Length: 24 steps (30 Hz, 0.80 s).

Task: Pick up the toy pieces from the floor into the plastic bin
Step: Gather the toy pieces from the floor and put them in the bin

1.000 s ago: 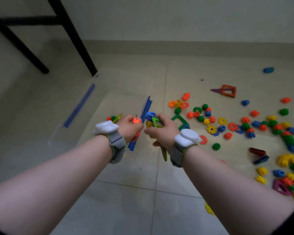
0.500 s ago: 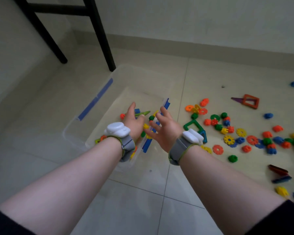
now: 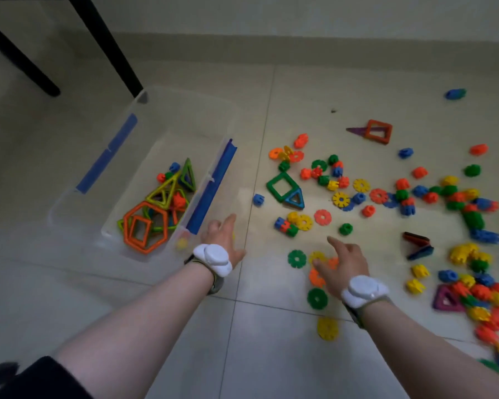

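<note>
Both forearms reach forward — left grip (image 3: 224, 240) and right grip (image 3: 343, 263) palm-down, fingers spread.

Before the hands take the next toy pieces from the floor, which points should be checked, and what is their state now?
1. Left hand empty: ok, fingers straight, beside the bin.
2. Right hand empty: ok, open over loose pieces.
3. Piece in reach: ok, green gear lies close to that hand.
4. Bin open: ok, no lid on it.
5. Room in bin: ok, toys inside cover only its near part.
6. More pieces hidden under the right hand: cannot tell.
</note>
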Available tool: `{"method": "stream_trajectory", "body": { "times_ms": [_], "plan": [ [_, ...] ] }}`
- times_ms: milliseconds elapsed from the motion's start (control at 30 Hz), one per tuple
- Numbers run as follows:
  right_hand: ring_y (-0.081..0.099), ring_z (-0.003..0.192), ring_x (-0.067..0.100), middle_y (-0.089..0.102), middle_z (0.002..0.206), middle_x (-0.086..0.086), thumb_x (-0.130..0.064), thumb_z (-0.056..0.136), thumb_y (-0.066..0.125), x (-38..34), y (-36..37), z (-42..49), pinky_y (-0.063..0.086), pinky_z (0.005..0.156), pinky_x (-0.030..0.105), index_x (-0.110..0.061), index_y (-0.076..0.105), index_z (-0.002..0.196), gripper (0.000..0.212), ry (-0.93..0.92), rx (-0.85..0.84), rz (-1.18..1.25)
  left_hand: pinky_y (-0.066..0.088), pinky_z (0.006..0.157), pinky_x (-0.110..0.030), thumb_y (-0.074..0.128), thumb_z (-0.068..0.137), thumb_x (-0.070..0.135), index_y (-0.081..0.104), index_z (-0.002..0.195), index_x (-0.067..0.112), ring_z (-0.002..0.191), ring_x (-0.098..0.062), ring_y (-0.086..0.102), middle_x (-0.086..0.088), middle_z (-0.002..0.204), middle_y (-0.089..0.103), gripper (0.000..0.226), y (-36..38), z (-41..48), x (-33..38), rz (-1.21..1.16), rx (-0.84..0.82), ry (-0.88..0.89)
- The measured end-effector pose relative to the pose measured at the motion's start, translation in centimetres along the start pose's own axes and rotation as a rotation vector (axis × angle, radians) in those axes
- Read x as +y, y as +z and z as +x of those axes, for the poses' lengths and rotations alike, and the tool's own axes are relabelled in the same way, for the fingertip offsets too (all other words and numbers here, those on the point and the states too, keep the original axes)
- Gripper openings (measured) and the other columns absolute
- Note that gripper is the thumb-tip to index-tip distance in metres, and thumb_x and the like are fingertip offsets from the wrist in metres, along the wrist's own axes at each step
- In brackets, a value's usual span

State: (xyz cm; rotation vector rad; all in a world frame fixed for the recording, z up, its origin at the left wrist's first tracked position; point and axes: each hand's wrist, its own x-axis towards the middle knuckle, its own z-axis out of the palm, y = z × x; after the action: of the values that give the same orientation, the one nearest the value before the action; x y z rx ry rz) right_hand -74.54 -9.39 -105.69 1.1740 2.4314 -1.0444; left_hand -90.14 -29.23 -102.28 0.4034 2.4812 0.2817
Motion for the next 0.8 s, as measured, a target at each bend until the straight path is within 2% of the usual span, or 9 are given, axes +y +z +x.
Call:
{"method": "stream_trajectory", "body": {
  "times_ms": [67,133,200,267,367,467,567,700,800],
  "plan": [
    [0.047,0.119,0.038,0.034,0.139,0.016,-0.045,0.072,0.073,2.4,0.7,-1.1,0.040,0.102,0.037,-0.026,0.039,0.140,0.078,0.033,-0.043,-0.124,0.036,0.106,-0.041,0.065,0.082,0.038,0.009,0.148,0.029,0.129,-0.037,0.038,-0.013,0.148,0.020,0.087,2.6,0.3,0.2,0.042,-0.052,-0.083],
    [0.046,0.117,0.039,0.031,0.138,0.015,-0.048,0.065,0.077,3.5,1.5,-1.7,0.043,0.099,0.037,-0.030,0.033,0.140,0.089,0.048,-0.073,-0.214,0.036,0.105,-0.039,0.065,0.082,0.040,0.007,0.148,0.029,0.127,-0.036,0.039,-0.013,0.148,0.018,0.089,4.5,0.8,0.7,0.046,-0.023,-0.150],
    [0.047,0.112,0.037,0.034,0.131,0.012,-0.045,0.063,0.079,3.9,2.0,-1.7,0.045,0.094,0.037,-0.032,0.030,0.139,0.092,0.038,-0.061,-0.224,0.036,0.104,-0.038,0.065,0.082,0.039,0.014,0.147,0.025,0.125,-0.035,0.039,-0.014,0.144,0.023,0.084,6.1,1.3,1.0,0.056,0.002,-0.174],
    [0.045,0.110,0.036,0.035,0.127,0.011,-0.037,0.066,0.079,4.4,2.3,-1.3,0.046,0.092,0.037,-0.030,0.031,0.140,0.088,0.004,-0.041,-0.189,0.039,0.099,-0.036,0.065,0.082,0.034,0.029,0.140,0.019,0.119,-0.035,0.041,-0.017,0.137,0.030,0.071,7.5,1.5,1.2,0.028,0.030,-0.147],
    [0.043,0.114,0.036,0.038,0.127,0.013,-0.032,0.071,0.075,5.2,2.3,-0.8,0.046,0.088,0.040,-0.025,0.036,0.140,0.080,-0.039,0.106,-0.128,0.042,0.093,-0.037,0.067,0.079,0.031,0.041,0.130,0.015,0.112,-0.035,0.045,-0.016,0.129,0.035,0.060,8.9,1.3,1.0,0.001,0.137,-0.091],
    [0.041,0.115,0.039,0.039,0.130,0.015,-0.044,0.067,0.076,6.6,1.2,0.1,0.045,0.088,0.045,-0.025,0.039,0.138,0.083,0.064,0.315,-0.094,0.039,0.093,-0.042,0.067,0.074,0.045,0.036,0.131,0.024,0.117,-0.033,0.038,-0.012,0.135,0.031,0.068,8.9,1.4,0.6,0.094,0.311,-0.253],
    [0.040,0.117,0.042,0.035,0.134,0.018,-0.050,0.067,0.075,7.4,0.2,1.1,0.040,0.096,0.044,-0.024,0.032,0.141,0.090,0.136,0.253,-0.099,0.037,0.096,-0.043,0.061,0.076,0.052,0.033,0.133,0.024,0.119,-0.034,0.035,-0.012,0.139,0.026,0.069,8.7,1.9,-0.1,0.051,0.340,-0.362],
    [0.040,0.117,0.039,0.033,0.134,0.014,-0.050,0.066,0.075,5.4,1.2,1.0,0.040,0.096,0.040,-0.023,0.028,0.143,0.095,-0.018,0.084,-0.129,0.040,0.095,-0.039,0.063,0.081,0.040,0.042,0.128,0.011,0.113,-0.038,0.046,-0.018,0.131,0.035,0.059,8.2,3.5,1.0,-0.085,0.283,-0.231],
    [0.038,0.116,0.035,0.030,0.135,0.009,-0.051,0.061,0.077,4.1,2.8,0.5,0.041,0.094,0.038,-0.025,0.018,0.145,0.106,-0.074,0.004,-0.226,0.044,0.094,-0.038,0.070,0.074,0.046,0.031,0.140,0.015,0.111,-0.037,0.051,-0.018,0.131,0.036,0.083,8.5,3.7,3.4,-0.150,0.161,-0.039]
  ]
}}
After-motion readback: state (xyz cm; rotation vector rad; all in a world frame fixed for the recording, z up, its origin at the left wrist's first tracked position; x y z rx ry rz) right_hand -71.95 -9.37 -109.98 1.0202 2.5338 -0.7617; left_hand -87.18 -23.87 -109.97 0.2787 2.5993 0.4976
